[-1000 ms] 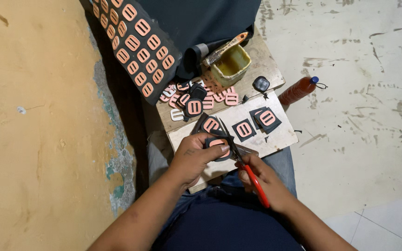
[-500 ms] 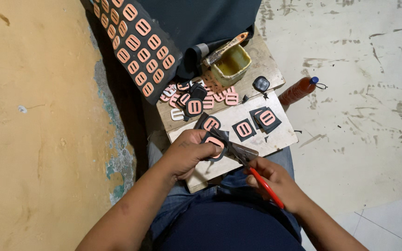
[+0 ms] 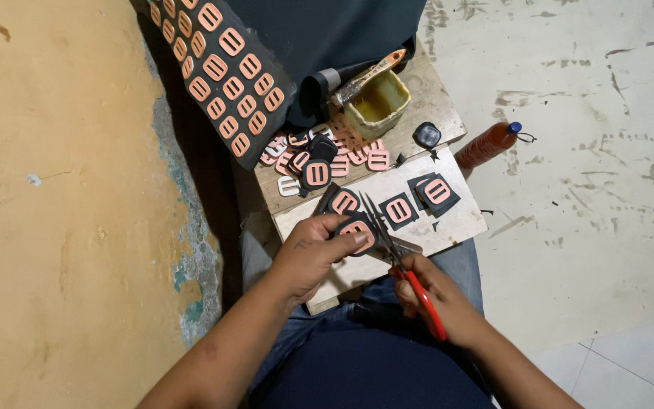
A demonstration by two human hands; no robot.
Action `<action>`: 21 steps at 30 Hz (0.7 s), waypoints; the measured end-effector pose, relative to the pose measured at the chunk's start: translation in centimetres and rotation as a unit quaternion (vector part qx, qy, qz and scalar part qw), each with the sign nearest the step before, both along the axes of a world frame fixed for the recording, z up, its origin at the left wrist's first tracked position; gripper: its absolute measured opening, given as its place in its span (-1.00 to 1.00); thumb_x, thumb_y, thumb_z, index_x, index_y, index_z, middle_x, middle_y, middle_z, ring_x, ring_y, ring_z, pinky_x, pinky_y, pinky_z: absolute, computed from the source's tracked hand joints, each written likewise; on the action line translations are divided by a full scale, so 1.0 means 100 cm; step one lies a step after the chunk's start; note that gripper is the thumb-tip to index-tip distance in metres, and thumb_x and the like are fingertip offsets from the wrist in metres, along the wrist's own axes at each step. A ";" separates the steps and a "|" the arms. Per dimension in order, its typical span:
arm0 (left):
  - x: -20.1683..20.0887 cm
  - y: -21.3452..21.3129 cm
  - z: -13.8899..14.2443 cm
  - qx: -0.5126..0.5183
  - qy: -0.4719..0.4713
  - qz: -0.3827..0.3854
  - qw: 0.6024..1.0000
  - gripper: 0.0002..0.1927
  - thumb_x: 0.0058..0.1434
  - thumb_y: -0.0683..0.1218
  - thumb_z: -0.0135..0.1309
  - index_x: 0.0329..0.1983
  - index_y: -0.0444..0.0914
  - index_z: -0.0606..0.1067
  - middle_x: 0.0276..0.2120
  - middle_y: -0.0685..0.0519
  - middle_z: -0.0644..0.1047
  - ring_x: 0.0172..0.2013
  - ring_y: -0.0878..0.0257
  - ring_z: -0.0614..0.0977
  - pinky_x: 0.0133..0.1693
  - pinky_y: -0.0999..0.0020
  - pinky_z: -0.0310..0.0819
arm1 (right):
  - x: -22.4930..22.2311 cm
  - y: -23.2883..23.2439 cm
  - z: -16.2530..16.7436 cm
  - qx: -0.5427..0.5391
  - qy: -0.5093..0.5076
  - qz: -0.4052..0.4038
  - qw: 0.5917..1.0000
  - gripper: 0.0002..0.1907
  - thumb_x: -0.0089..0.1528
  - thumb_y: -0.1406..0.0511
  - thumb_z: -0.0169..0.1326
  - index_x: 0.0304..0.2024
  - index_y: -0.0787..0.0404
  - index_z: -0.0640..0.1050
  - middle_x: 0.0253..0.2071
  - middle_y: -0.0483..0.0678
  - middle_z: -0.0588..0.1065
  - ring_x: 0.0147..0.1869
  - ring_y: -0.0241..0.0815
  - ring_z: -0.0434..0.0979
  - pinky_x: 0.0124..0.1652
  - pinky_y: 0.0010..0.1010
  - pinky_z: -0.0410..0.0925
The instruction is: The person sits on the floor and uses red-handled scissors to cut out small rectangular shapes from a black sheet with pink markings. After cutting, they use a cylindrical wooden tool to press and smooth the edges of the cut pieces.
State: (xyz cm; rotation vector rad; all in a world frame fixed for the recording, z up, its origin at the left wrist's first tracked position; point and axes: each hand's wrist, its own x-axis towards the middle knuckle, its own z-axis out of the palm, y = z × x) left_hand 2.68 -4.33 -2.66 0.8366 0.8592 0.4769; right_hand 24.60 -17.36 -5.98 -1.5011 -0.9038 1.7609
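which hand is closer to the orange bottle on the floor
Right. The right hand, holding the scissors, sits below and left of the bottle. The left hand, gripping a black piece, lies farther left.

White board (image 3: 448, 227): bare strip along right and near edge, passable. Far side blocked by glue tub (image 3: 378, 102) with brush (image 3: 365, 78), buckle pile (image 3: 327, 155) and black lid (image 3: 426, 135). Bottle (image 3: 487, 144) lies just right. Wall (image 3: 54, 204) closes left.

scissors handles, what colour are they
Red, seen in the head view: the scissors are gripped in the right hand.
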 end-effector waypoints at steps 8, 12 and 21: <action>0.003 -0.003 -0.003 0.009 -0.051 0.035 0.998 -0.79 0.20 -0.24 0.20 -0.09 -0.37 0.57 -0.25 0.00 0.65 -0.25 0.31 0.66 -0.11 0.40 0.57 | -0.007 0.003 0.000 0.081 0.002 0.023 0.996 -0.59 0.30 0.16 0.03 0.09 0.26 0.36 -0.35 -0.14 0.35 -0.32 -0.33 0.33 -0.30 -0.49 0.31; 0.003 -0.004 -0.003 -0.005 -0.035 0.023 0.999 -0.80 0.18 -0.25 0.20 -0.11 -0.38 0.59 -0.26 -0.01 0.66 -0.26 0.30 0.67 -0.11 0.40 0.58 | -0.008 0.004 0.002 0.086 -0.009 0.032 0.996 -0.60 0.30 0.17 0.00 0.10 0.25 0.36 -0.37 -0.14 0.34 -0.33 -0.32 0.30 -0.32 -0.49 0.28; 0.001 -0.002 -0.002 -0.061 -0.036 0.011 0.997 -0.78 0.17 -0.26 0.19 -0.10 -0.37 0.58 -0.26 -0.01 0.66 -0.26 0.29 0.67 -0.11 0.41 0.57 | -0.004 0.004 0.009 0.024 0.034 0.016 0.999 -0.64 0.28 0.21 0.05 0.04 0.26 0.37 -0.37 -0.17 0.31 -0.36 -0.34 0.24 -0.37 -0.49 0.22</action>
